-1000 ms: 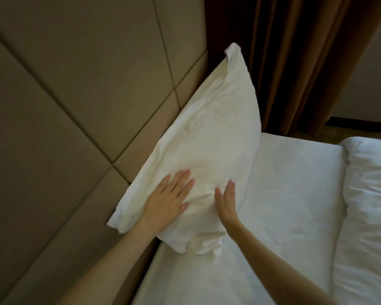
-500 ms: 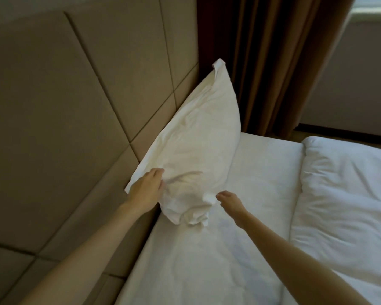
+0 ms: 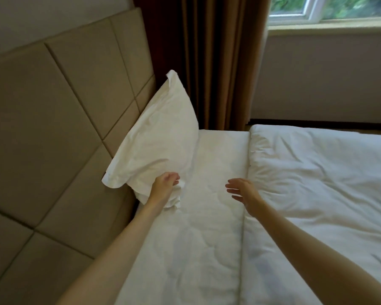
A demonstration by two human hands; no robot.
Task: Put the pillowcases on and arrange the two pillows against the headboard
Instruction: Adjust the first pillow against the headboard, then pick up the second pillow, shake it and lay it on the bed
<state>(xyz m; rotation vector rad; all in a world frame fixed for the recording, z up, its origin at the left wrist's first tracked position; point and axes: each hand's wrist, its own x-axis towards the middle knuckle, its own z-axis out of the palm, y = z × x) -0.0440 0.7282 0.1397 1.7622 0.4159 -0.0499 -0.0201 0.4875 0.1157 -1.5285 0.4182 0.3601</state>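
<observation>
The pillow (image 3: pixel 158 137), already dressed in a white pillowcase, is leaned against the headboard (image 3: pixel 59 119) at the far end of the bed, at about 11 o'clock from the middle of the view. Only this one pillow is seen. Its upper corner is raised to a point in front of the curtain, and its lower end is rested on the mattress, where loose cloth of the pillowcase is bunched.

The headboard is padded and beige, divided into square panels, and it fills the side from 7 to 11 o'clock. The bed is covered by a white quilted mattress sheet (image 3: pixel 207 238) in the middle, and a white duvet (image 3: pixel 317 183) is laid at 3 o'clock, its rolled edge running beside the bare part of the sheet. A brown curtain (image 3: pixel 218 62) is hung at 12 o'clock, and a window (image 3: pixel 330 9) with green outside is seen at 1 o'clock, above a plain wall.

The left hand (image 3: pixel 164 187) is placed at the lower end of the pillow, at 9 o'clock from the right hand. Its fingers are curled loosely against the bunched cloth; whether the cloth is really gripped cannot be told. The right hand (image 3: pixel 243 190) is held above the sheet, just beside the duvet edge, with the fingers spread and released, and nothing is held in it.
</observation>
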